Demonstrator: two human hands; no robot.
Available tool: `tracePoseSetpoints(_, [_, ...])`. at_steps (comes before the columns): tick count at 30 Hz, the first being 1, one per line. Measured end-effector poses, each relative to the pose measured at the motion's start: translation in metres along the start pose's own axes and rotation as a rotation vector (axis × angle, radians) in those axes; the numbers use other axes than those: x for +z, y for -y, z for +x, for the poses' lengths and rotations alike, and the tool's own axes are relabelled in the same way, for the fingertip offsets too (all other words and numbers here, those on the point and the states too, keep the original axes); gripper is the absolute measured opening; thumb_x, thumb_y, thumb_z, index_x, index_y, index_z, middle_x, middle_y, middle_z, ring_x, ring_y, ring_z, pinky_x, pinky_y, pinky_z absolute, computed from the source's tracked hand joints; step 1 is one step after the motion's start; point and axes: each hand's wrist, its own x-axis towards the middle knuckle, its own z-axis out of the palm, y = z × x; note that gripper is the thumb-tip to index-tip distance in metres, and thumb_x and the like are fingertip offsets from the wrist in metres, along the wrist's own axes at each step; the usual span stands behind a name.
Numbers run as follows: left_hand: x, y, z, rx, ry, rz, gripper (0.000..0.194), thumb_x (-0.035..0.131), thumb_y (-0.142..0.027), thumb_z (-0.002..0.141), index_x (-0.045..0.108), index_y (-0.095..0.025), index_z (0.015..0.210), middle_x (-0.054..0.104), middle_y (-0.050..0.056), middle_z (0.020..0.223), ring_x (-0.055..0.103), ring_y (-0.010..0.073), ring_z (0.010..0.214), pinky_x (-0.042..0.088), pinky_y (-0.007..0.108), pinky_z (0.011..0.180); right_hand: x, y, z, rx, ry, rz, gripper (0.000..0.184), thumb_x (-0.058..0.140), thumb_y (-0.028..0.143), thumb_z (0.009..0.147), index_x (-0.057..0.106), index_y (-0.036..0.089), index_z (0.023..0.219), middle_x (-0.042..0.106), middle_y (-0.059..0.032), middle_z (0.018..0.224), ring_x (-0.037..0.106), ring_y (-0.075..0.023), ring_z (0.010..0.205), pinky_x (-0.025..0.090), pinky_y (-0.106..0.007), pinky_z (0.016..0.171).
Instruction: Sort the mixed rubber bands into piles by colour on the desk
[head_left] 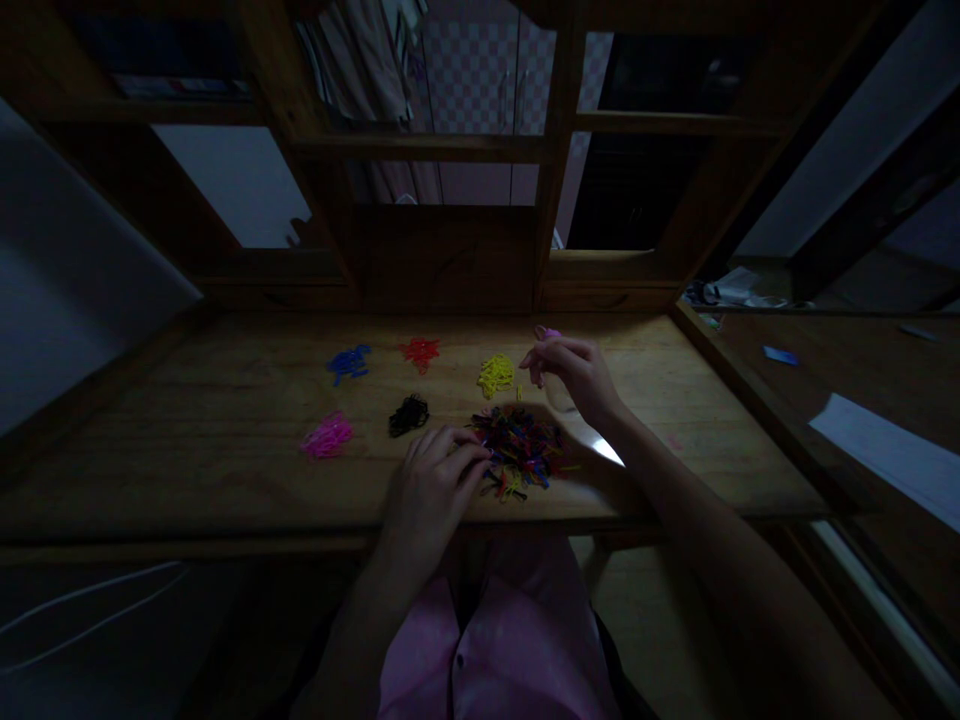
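Note:
My left hand (442, 475) rests at the left side of a mixed heap of small coloured bands (525, 445), thumb and fingertips closed together over the pieces. What they grip is too small to make out. My right hand (574, 372) hovers just right of the yellow bands (495, 375), its fingers bent and drawn together; whether a piece is between them is hidden. A loose yellow piece lies below its fingertips. Partly behind this hand are a pink ringed cap (547, 332) and what looks like a clear container (559, 393).
Separate piles of blue bands (348, 363), red bands (420, 353), black bands (409, 415) and pink bands (328, 435) lie on the wooden desk (187, 440). Shelves rise behind. White paper (885, 450) and a blue card (781, 355) lie on the right-hand surface.

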Motion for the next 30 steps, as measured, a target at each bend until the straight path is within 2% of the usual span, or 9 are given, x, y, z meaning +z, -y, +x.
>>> tracePoseSetpoints(7, [0.001, -0.004, 0.006, 0.090, 0.059, 0.132, 0.008, 0.066, -0.026, 0.086, 0.069, -0.023, 0.092, 0.064, 0.005, 0.102, 0.056, 0.0236, 0.099, 0.044, 0.040, 0.087, 0.000, 0.001, 0.000, -0.001, 0.002, -0.002, 0.028, 0.061, 0.035, 0.087, 0.074, 0.019, 0.069, 0.061, -0.0020, 0.062, 0.054, -0.0124, 0.057, 0.043, -0.029, 0.059])
tracePoseSetpoints(14, [0.004, -0.002, 0.009, 0.179, 0.021, 0.190, 0.005, 0.061, -0.017, 0.086, 0.065, -0.021, 0.088, 0.064, 0.005, 0.099, 0.056, 0.0236, 0.097, 0.042, 0.042, 0.091, 0.002, 0.003, -0.001, 0.007, -0.019, -0.020, 0.028, 0.060, 0.037, 0.087, 0.073, 0.020, 0.069, 0.061, -0.0021, 0.062, 0.053, -0.0127, 0.058, 0.044, -0.030, 0.060])
tracePoseSetpoints(18, [0.003, -0.004, 0.010, 0.180, -0.005, 0.148, 0.005, 0.058, -0.017, 0.087, 0.061, -0.020, 0.090, 0.064, 0.005, 0.100, 0.057, 0.0227, 0.096, 0.042, 0.041, 0.092, 0.001, 0.003, -0.001, -0.007, 0.004, 0.011, 0.027, 0.061, 0.035, 0.087, 0.072, 0.020, 0.068, 0.062, -0.0021, 0.063, 0.053, -0.0123, 0.057, 0.042, -0.030, 0.058])
tracePoseSetpoints(22, [0.001, -0.009, 0.010, 0.118, -0.047, 0.050, 0.008, 0.050, -0.020, 0.094, 0.058, -0.020, 0.098, 0.065, 0.005, 0.101, 0.059, 0.0213, 0.098, 0.044, 0.038, 0.091, 0.000, 0.002, -0.001, -0.008, 0.017, 0.020, 0.027, 0.060, 0.034, 0.088, 0.073, 0.019, 0.068, 0.061, -0.0020, 0.063, 0.053, -0.0123, 0.057, 0.042, -0.030, 0.058])
tracePoseSetpoints(27, [-0.004, -0.013, 0.009, -0.062, -0.104, -0.093, 0.011, 0.046, -0.026, 0.098, 0.056, -0.022, 0.098, 0.067, 0.004, 0.097, 0.064, 0.0184, 0.091, 0.049, 0.030, 0.081, 0.000, 0.002, -0.001, 0.007, 0.006, -0.011, 0.027, 0.061, 0.036, 0.087, 0.073, 0.019, 0.069, 0.062, -0.0021, 0.063, 0.054, -0.0126, 0.058, 0.043, -0.029, 0.059])
tracePoseSetpoints(30, [-0.015, -0.006, 0.011, -0.177, -0.151, -0.124, 0.013, 0.047, -0.029, 0.097, 0.058, -0.022, 0.098, 0.069, 0.003, 0.093, 0.067, 0.0177, 0.086, 0.051, 0.029, 0.077, 0.000, 0.003, -0.001, 0.008, 0.003, -0.014, 0.028, 0.061, 0.037, 0.086, 0.072, 0.019, 0.069, 0.063, -0.0023, 0.064, 0.054, -0.0126, 0.058, 0.043, -0.029, 0.059])
